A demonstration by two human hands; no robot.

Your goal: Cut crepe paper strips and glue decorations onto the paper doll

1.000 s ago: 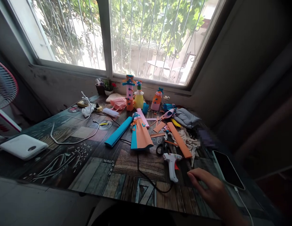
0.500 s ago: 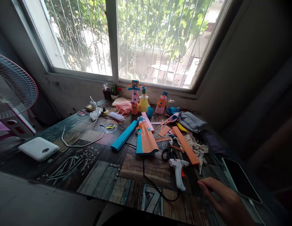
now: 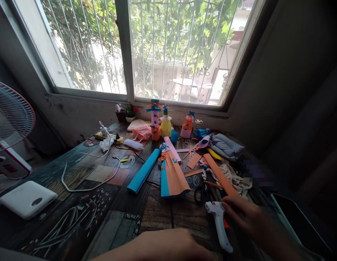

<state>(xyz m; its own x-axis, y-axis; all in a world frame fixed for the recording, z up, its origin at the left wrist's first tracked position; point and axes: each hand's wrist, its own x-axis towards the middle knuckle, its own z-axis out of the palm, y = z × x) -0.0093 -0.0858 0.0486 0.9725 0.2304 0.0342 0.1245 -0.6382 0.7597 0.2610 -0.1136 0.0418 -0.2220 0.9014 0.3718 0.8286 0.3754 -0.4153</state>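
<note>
My right hand [image 3: 247, 217] is at the right of a white hot glue gun [image 3: 220, 226] with an orange trigger. Its thumb and fingers are closed at the gun's front end, while the gun lies on the table. My left hand [image 3: 168, 244] comes in low at the bottom edge, back upward, its fingers mostly out of sight. Beyond the gun are black-handled scissors [image 3: 202, 192]. In the middle lies an orange and blue paper dress figure [image 3: 173, 174], beside a blue paper roll [image 3: 145, 170]. A long orange paper strip [image 3: 220, 174] reaches toward my right hand.
Decorated paper figures [image 3: 155, 123] stand near the window. A phone [image 3: 299, 221] lies at the right, grey fabric [image 3: 226, 145] at the back right. On the left are a white box-like device [image 3: 28, 199], a cable [image 3: 89, 189], a power strip [image 3: 119, 139] and a fan [image 3: 13, 116].
My right hand has moved forward and left to the glue gun. My left hand has come into view at the bottom. The view has tilted and shifted slightly.
</note>
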